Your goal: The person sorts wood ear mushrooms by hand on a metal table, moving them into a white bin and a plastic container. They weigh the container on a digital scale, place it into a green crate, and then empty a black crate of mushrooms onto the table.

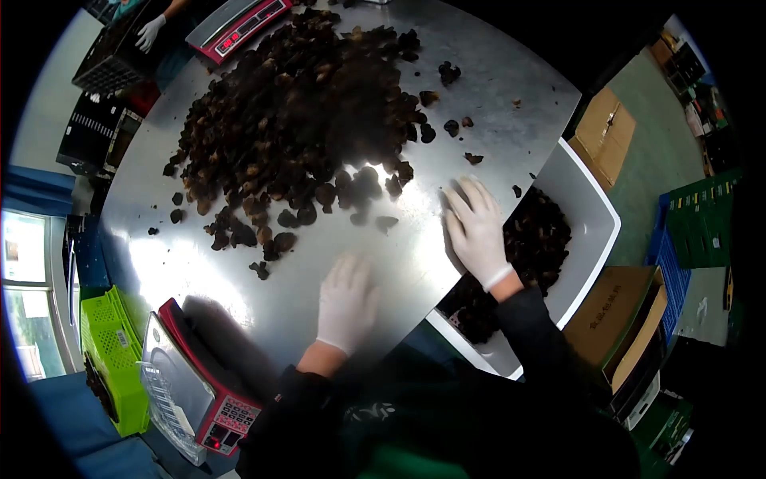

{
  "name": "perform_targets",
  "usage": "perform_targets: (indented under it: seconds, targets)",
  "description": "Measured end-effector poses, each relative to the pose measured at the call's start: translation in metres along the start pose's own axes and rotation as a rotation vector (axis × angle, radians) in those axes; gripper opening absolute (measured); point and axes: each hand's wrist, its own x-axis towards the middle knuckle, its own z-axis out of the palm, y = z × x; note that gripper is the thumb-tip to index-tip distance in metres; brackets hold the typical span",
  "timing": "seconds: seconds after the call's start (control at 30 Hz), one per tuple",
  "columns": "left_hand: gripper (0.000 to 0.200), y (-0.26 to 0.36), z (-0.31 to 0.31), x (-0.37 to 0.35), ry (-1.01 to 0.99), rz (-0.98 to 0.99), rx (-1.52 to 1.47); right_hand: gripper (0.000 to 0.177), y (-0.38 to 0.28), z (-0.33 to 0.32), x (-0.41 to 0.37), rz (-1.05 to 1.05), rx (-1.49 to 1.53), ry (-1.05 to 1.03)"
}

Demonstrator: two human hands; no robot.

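Note:
A big heap of dark dried pieces (299, 112) covers the far half of a round steel table (495, 96). My left hand (345, 302), in a white glove, lies flat and spread on the bare metal near the front edge, holding nothing. My right hand (476, 227), also gloved, rests flat with fingers apart near the table's right edge, just left of a white tub (594, 207) that holds more dark pieces (542, 239). A few loose pieces (387, 223) lie between my hands and the heap.
A red-and-silver scale (187, 383) sits at the near left edge, another scale (239, 24) at the far side. Another person's gloved hand (149, 32) reaches over a black crate (108, 72). A green crate (108, 351) stands left, cardboard boxes (606, 132) right.

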Motion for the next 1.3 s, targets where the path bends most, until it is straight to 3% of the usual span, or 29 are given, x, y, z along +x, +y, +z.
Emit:
perform_targets:
  seconds: [0.2,0.23,0.3,0.47,0.6,0.7,0.83,1.0,1.23,1.3]
  targets:
    - [0.052,0.025,0.025,0.027,-0.148,0.194,-0.127,0.048,0.043,0.028,0.025,-0.033,-0.282,-0.135]
    - [0.052,0.023,0.027,0.025,-0.142,0.191,-0.117,0.049,0.051,0.012,0.028,0.161,-0.341,-0.184]
    - [0.052,0.021,0.031,0.024,-0.130,0.182,-0.096,0.048,0.080,0.009,0.031,0.467,-0.605,0.004]
    - [0.049,0.022,0.038,0.028,-0.084,0.190,-0.101,0.049,0.043,0.024,0.070,0.178,-0.507,0.009]
    - [0.048,0.020,0.037,0.027,-0.070,0.197,-0.111,0.056,0.048,0.071,0.117,0.319,-0.380,-0.013]
    - [0.048,0.020,0.036,0.029,-0.061,0.192,-0.117,0.062,0.061,0.072,0.120,0.358,-0.287,-0.058]
    - [0.046,0.020,0.038,0.027,-0.039,0.183,-0.117,0.064,0.080,0.057,0.104,0.214,-0.170,-0.124]
    - [0.043,0.020,0.038,0.027,-0.047,0.172,-0.130,0.035,0.076,0.054,0.092,0.168,-0.062,0.104]
    - [0.036,0.011,0.051,0.012,0.084,0.167,-0.138,0.020,0.083,0.023,0.047,0.165,-0.083,0.190]
    - [0.036,0.006,0.050,0.003,0.072,0.118,-0.156,0.017,0.092,0.012,0.028,0.249,-0.118,0.243]
